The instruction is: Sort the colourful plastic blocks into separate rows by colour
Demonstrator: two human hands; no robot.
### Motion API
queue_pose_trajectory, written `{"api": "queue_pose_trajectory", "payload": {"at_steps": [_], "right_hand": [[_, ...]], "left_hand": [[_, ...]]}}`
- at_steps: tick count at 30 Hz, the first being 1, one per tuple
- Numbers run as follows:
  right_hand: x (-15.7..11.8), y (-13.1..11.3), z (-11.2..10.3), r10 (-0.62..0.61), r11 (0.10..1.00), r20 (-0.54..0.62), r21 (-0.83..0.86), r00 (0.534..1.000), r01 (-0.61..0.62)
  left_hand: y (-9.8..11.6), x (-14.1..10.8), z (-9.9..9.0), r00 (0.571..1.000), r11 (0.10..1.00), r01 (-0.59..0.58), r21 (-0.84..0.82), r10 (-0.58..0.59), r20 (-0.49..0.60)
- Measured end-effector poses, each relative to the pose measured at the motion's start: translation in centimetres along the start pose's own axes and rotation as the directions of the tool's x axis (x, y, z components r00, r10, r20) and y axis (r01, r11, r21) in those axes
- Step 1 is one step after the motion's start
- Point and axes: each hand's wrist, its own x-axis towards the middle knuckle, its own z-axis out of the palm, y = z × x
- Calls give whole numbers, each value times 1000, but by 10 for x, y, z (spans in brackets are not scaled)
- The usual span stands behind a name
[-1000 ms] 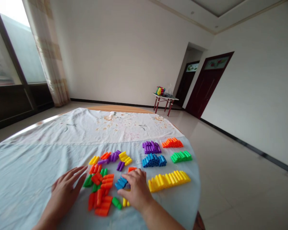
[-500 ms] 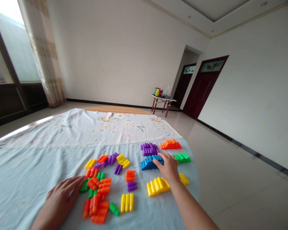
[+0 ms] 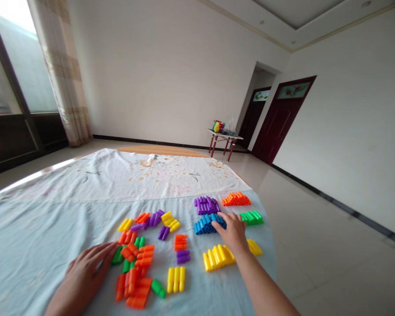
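Note:
My right hand is at the right end of a stack of blue bullet-shaped plastic blocks, thumb in front and fingers over the top, gripping that end. The hand hides part of the stack. My left hand lies flat on the cloth with fingers stretched out. Its fingertips are beside a green block at the edge of a loose pile of orange blocks and green ones. A row of yellow blocks runs partly behind my right forearm.
Stacks of purple blocks, orange blocks and green blocks stand around the blue one. Loose yellow blocks and a small purple pair lie mid-table. A tablecloth covers the table. Farther off is a small table.
The view has shifted very slightly, so the table's contents sit a little farther right. Both hands keep their places, and no block has visibly moved.

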Motion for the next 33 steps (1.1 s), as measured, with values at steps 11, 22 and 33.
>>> {"api": "queue_pose_trajectory", "payload": {"at_steps": [11,22,33], "right_hand": [[1,-10,-8,-40,995,-16,90,999,41],[-53,-119,-6,-407,783,66,539,911,311],[-74,-115,13,-311,858,94,456,946,237]], "left_hand": [[4,0,-3,1000,1000,7,18,-8,23],[29,-4,-20,997,998,63,8,-63,52],[28,-4,-17,997,998,53,-27,-52,57]]}}
